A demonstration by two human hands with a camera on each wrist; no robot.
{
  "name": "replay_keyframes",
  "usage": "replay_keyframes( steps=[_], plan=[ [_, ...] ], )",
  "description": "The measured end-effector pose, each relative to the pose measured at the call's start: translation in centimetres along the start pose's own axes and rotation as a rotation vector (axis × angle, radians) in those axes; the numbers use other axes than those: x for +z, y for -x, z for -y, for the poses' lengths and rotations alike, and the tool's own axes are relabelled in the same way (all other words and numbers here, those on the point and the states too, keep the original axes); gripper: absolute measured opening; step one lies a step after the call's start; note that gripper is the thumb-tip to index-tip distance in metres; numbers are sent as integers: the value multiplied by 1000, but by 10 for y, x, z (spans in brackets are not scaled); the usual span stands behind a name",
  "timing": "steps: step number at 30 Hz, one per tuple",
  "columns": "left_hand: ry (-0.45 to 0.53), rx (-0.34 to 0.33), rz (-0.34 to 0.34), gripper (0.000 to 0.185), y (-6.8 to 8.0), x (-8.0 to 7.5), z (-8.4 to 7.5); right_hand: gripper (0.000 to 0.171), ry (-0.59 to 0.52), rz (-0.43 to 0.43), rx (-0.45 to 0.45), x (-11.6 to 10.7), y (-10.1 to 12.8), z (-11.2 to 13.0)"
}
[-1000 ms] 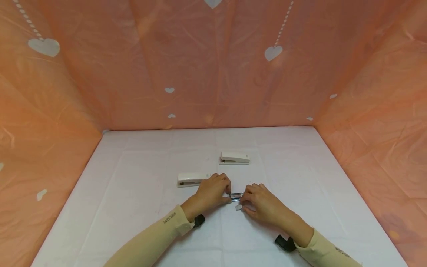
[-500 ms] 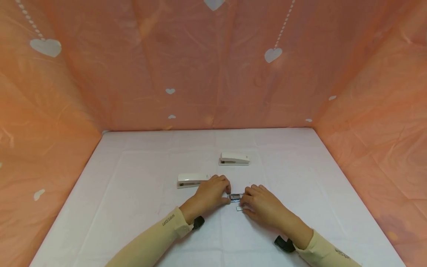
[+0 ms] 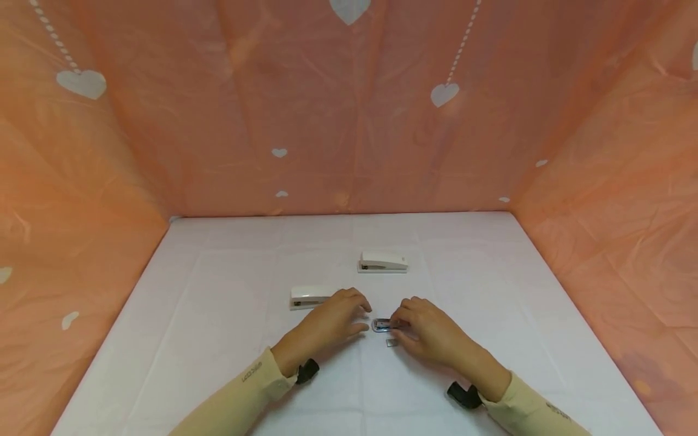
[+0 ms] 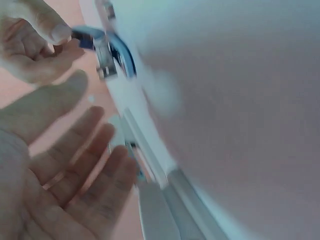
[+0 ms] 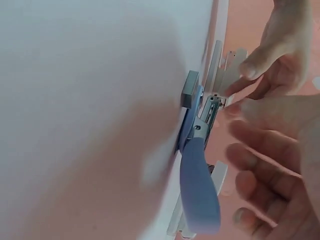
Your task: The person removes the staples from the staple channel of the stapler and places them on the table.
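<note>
A small blue staple remover (image 3: 382, 325) with metal jaws lies on the white table (image 3: 218, 339) between my two hands. My right hand (image 3: 406, 324) pinches its right end; in the left wrist view the right hand's thumb (image 4: 52, 31) is on the blue staple remover (image 4: 107, 47). My left hand (image 3: 349, 315) hovers just left of it with fingers relaxed and holds nothing; its straight fingers (image 4: 85, 165) show in the left wrist view. A small strip of staples (image 3: 391, 343) lies just in front of the remover, also seen as the grey staple strip (image 5: 190, 90) beside the blue staple remover (image 5: 197, 180).
Two white staplers lie on the table: one stapler (image 3: 309, 297) right behind my left hand, the other stapler (image 3: 383, 261) farther back in the middle. Orange cloth walls (image 3: 349, 121) with white hearts close in the table at the back and on both sides.
My left hand has let go of the staple remover and drawn back a little to the left with its fingers opened. My right hand keeps its pinch on the tool.
</note>
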State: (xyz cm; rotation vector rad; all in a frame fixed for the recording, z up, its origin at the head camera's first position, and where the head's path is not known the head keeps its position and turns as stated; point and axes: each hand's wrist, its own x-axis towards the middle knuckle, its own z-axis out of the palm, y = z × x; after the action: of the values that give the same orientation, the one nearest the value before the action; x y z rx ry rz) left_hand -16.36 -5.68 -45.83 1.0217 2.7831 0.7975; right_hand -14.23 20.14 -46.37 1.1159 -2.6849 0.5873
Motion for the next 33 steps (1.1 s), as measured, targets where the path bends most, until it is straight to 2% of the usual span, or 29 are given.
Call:
replay_keyframes(
  steps=[5, 10, 13, 23, 27, 33],
  plan=[
    [7, 62, -80, 31, 12, -15, 10, 16, -62, -93, -10, 1, -6, -4],
    [16, 70, -186, 40, 28, -32, 27, 21, -93, -120, -3, 1, -14, -4],
    [21, 49, -229, 47, 36, -42, 39, 23, -112, -119, 3, 0, -20, -2],
    [55, -122, -233, 62, 64, -66, 76, 29, -154, -122, -21, 0, -42, 6],
    [69, -162, -211, 64, 72, -68, 88, 30, -174, -112, -26, 2, -50, 8],
    [66, -192, -157, 67, 74, -66, 104, 32, -176, -69, -45, 6, -64, 12]
  ],
)
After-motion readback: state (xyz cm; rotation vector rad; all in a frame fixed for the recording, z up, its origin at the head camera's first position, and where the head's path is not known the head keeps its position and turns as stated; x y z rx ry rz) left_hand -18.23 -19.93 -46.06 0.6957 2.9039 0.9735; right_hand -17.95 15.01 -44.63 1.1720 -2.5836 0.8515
